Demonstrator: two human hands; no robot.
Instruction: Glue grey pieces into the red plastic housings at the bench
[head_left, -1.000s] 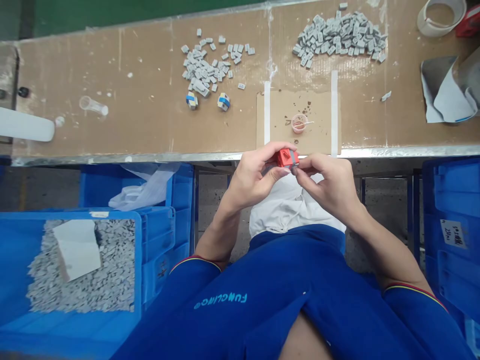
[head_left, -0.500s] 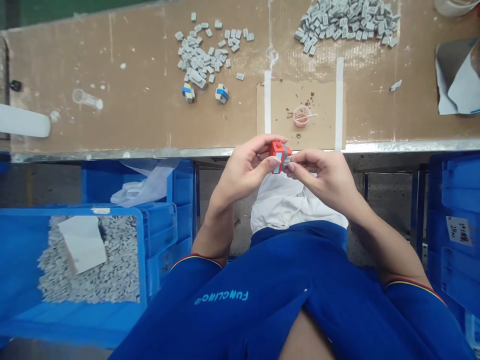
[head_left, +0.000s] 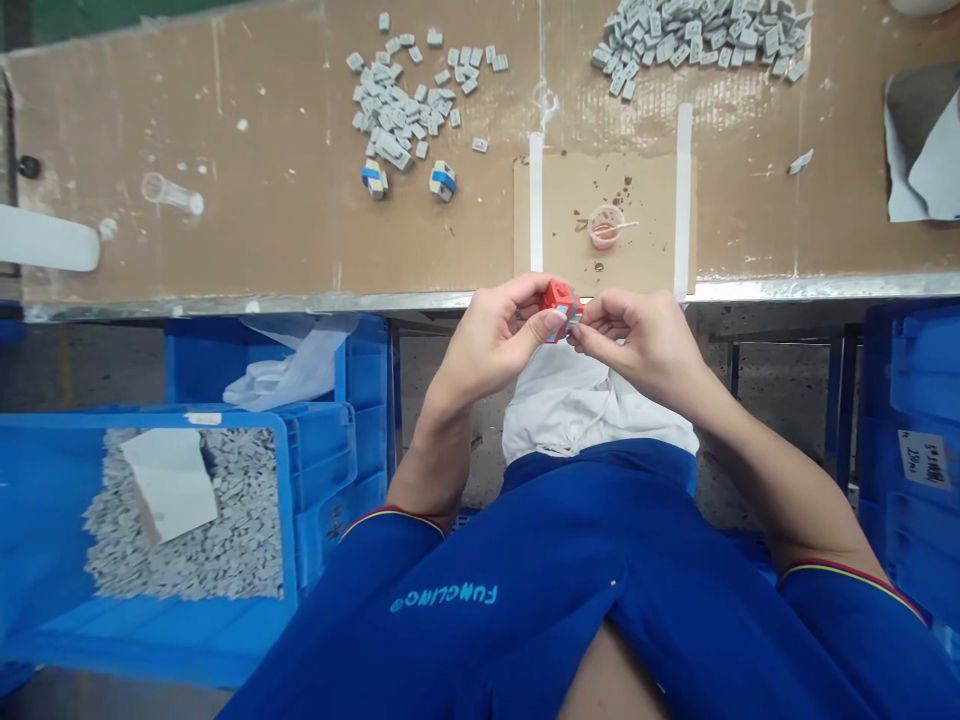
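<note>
Head camera view: both bare hands are together just off the near edge of the worktable, above the person's white trousers (head_left: 577,410). The item in hand is a small red plastic block (head_left: 556,293) with a light blue patch and a grey band (head_left: 577,308) towards its right end. It is held tilted in the air between the two hands.

Left hand (head_left: 501,335): closed on the block from the left, thumb on the near side, fingers curled behind. Right hand (head_left: 641,335): thumb and forefinger pinched on the block's grey end, remaining fingers bent. Whether a separate part sits between these fingertips cannot be told.

Beyond the hands, a flat brown cardboard sheet (head_left: 559,185) lies on the brown-covered worktable (head_left: 270,200), with a white tape strip (head_left: 535,200) along its left side and another along its right. On the sheet stands a small clear plastic cup (head_left: 604,229) with reddish contents, a thin white stick (head_left: 627,225) resting across its rim. Dark flecks lie around it.

Further left are two small blocks with blue bands (head_left: 442,181), just beside a loose scatter of grey rectangular pieces (head_left: 411,112). A denser heap of similar grey pieces (head_left: 697,38) lies at the far right.
</note>
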